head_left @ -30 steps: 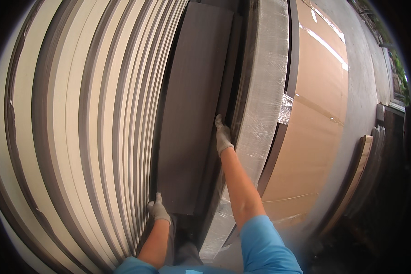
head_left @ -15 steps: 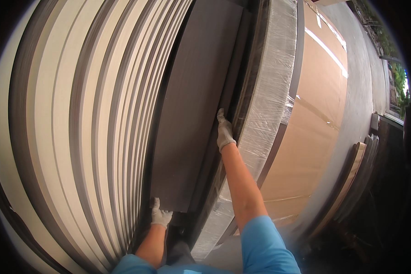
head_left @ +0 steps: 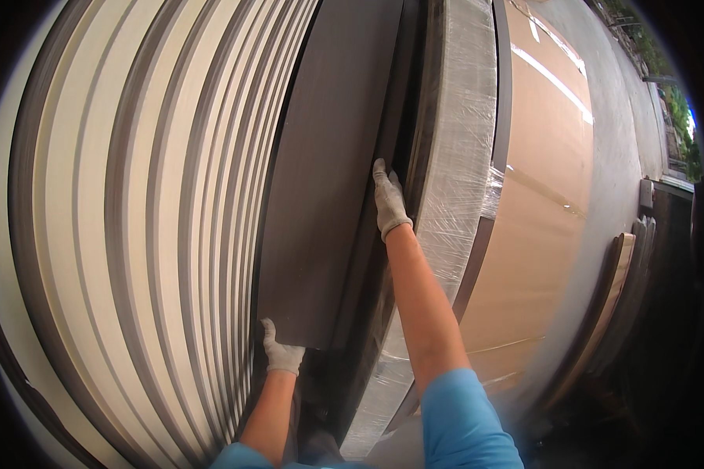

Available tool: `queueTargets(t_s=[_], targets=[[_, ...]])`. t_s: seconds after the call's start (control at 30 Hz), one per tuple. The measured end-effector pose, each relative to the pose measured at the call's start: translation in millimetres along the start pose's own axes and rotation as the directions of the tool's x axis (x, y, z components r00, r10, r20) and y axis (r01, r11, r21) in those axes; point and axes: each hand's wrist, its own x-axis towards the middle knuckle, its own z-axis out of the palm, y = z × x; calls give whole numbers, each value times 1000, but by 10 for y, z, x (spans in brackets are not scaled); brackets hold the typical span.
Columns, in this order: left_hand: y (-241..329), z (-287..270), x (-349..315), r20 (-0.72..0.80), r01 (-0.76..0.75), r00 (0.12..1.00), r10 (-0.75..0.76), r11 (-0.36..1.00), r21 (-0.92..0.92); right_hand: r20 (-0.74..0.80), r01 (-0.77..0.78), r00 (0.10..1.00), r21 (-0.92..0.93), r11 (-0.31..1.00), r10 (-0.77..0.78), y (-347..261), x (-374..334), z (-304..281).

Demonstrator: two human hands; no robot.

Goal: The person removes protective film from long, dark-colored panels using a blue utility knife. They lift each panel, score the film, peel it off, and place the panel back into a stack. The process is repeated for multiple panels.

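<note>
A long dark brown panel (head_left: 321,180) stands in a narrow gap, its lower end toward me. At its lower left corner is my left hand (head_left: 284,350), in a pale work glove, closed on the end with the thumb up along the left side; its other fingers are hidden beneath. Farther up, my gloved right hand (head_left: 391,202) holds the panel's right edge, thumb toward the front and fingers partly out of sight behind. Another dark board (head_left: 360,262) shows close beside that edge.
Left of the panel stands a row of cream and brown slabs (head_left: 137,234) on edge. On the right are a plastic-wrapped stack (head_left: 457,148) and a large cardboard-covered pack (head_left: 536,203). Beyond lie a concrete floor (head_left: 614,125) and several leaning boards (head_left: 614,273).
Both hands and the panel's lower end appear a little higher in the picture. My right hand sits slightly farther up the edge. The whole view has shifted slightly.
</note>
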Motion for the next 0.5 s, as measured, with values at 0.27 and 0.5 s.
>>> queueTargets(t_s=[0.27,0.5], targets=[[-130,1289,300,-18,-40,999,43,988,149,64,173,984,-108,979,-167,31,-176,-35],[-235,1922,329,-28,-49,998,56,976,211,51,151,988,-205,967,-144,-73,-270,-70]])
